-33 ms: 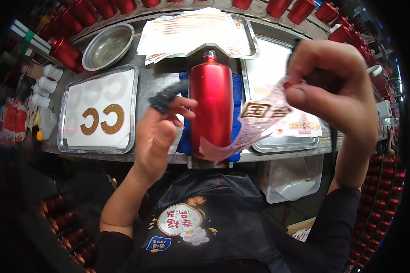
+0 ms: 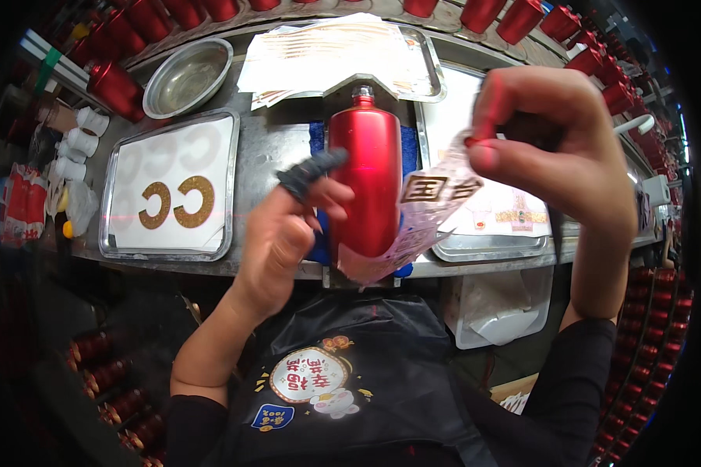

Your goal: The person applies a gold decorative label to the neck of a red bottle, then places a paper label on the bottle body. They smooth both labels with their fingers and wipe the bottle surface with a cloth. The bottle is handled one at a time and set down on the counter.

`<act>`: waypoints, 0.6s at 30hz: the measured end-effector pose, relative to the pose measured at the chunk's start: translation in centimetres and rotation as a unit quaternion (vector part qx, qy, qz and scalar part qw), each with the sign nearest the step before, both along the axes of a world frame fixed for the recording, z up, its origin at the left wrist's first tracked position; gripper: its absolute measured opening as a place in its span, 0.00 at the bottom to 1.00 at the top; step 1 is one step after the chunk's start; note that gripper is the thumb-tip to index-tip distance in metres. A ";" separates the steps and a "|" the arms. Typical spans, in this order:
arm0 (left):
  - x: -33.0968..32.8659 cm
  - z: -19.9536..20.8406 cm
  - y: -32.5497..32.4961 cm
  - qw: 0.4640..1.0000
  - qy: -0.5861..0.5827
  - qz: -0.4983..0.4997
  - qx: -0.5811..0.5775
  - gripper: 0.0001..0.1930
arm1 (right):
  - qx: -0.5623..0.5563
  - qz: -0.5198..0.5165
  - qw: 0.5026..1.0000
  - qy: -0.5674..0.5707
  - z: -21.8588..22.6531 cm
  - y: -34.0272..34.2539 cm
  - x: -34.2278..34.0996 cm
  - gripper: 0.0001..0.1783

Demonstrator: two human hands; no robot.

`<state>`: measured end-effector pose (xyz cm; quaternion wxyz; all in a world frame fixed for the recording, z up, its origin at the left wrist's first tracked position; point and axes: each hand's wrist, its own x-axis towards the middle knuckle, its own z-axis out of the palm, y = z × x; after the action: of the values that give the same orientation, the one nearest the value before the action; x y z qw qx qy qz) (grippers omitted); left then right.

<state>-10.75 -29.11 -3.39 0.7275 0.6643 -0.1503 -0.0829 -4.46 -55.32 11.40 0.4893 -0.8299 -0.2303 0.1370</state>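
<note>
A glossy red bottle (image 2: 362, 171) stands out in the middle, its silver neck away from me, lying on a blue pad (image 2: 317, 140) in a metal holder. My right hand (image 2: 545, 148) is raised to the right of it and pinches the upper end of a translucent pinkish decal film (image 2: 424, 214) with dark gold characters. That film hangs curved, its lower end across the bottle's near end; whether they touch I cannot tell. My left hand (image 2: 288, 226), black covering on a finger, reaches over the bottle's left side with fingers apart and nothing in them.
On the left a metal tray (image 2: 231, 183) bears a white sheet with gold C-shaped decals; a metal bowl (image 2: 152, 97) sits behind it. Stacked sheets (image 2: 319, 58) lie at the back. Another tray (image 2: 491, 253) is at right. Several red bottles (image 2: 522, 22) line the far edge.
My left hand has moved right, its covered finger now over the bottle. My right hand has shifted slightly left with the decal film, whose lower end has dropped a little nearer me.
</note>
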 end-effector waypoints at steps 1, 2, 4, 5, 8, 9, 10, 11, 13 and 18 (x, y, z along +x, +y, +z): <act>-0.6 0.2 -0.2 0.997 0.047 -0.028 -0.051 0.44 | -0.004 0.011 0.999 0.043 -0.8 0.4 1.0 0.11; -0.9 0.3 -0.3 0.994 0.085 -0.028 -0.065 0.38 | -0.007 0.027 0.999 0.035 -2.2 0.9 2.0 0.10; -1.3 -0.1 -0.5 0.990 0.131 -0.006 -0.046 0.29 | -0.031 0.053 0.998 0.021 -4.9 1.5 3.6 0.08; -1.4 -0.5 -0.6 0.990 0.139 0.018 -0.013 0.25 | -0.044 0.055 0.998 0.007 -6.3 1.7 4.4 0.08; -1.1 -1.6 -0.5 0.988 0.133 0.067 0.029 0.18 | -0.061 0.026 0.998 -0.023 -9.2 2.1 5.4 0.07; -0.9 -2.0 -0.4 0.989 0.121 0.077 0.035 0.17 | -0.068 0.003 0.996 -0.065 -9.8 2.2 5.2 0.07; -0.8 -2.2 -0.3 0.987 0.135 0.073 0.044 0.19 | -0.061 -0.013 0.990 -0.130 -10.3 2.2 4.9 0.07; -0.7 -2.4 -0.1 0.986 0.145 0.068 0.054 0.22 | -0.067 -0.072 0.987 -0.127 -10.6 2.1 4.3 0.11; -0.5 -2.7 0.1 0.983 0.166 0.060 0.041 0.25 | -0.083 -0.154 0.960 -0.217 -11.2 1.8 2.5 0.16; -0.3 -3.4 0.5 0.980 0.193 0.042 -0.020 0.25 | -0.189 -0.002 0.960 -0.207 -13.2 0.7 -2.8 0.39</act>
<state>-11.01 -28.65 -6.78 0.7586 0.6269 0.0195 -0.1765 -7.23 -54.60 -1.81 0.2654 -0.9180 -0.2947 0.0019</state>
